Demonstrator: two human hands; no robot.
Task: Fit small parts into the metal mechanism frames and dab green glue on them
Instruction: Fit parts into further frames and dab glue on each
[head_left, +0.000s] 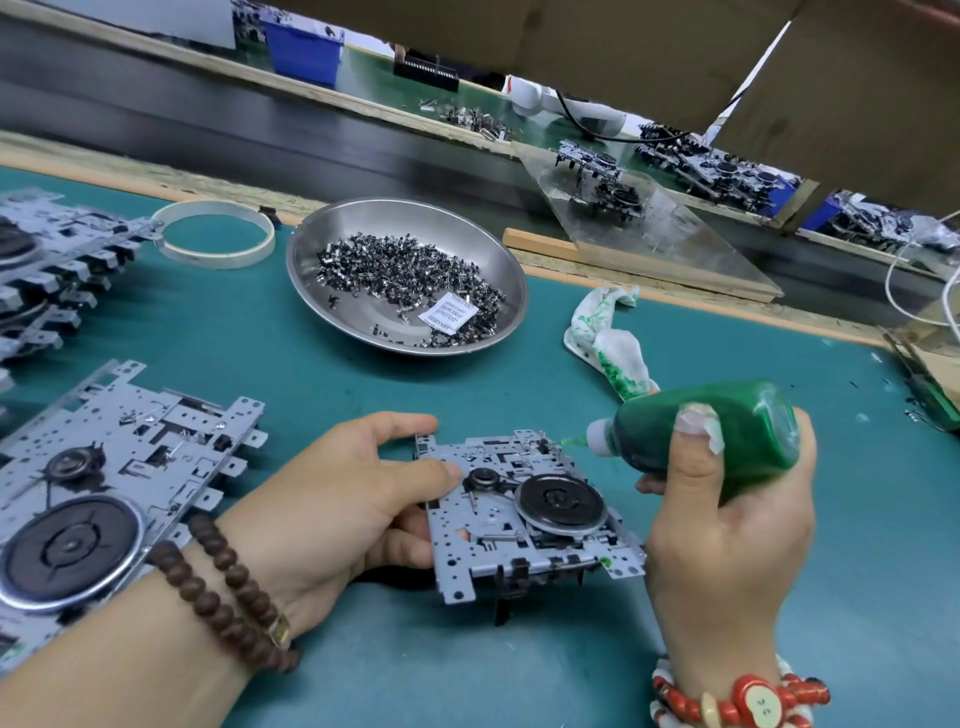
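My left hand (363, 499) grips the grey metal mechanism frame (524, 514) at its nine o'clock edge. My right hand (727, 499), at three o'clock, squeezes the green glue bottle (691, 431), white nozzle (597, 432) touching the frame's one o'clock corner.

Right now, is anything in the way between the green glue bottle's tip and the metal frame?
Nothing visible. The right hand tips the green glue bottle, and its white nozzle points straight at the metal frame's upper right corner. Only a green thread of glue spans the gap. The left hand grips the frame's left edge, well clear.

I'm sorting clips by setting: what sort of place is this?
Probably a factory assembly bench: stacked metal frames, a steel dish of small parts, and more mechanisms across the belt.
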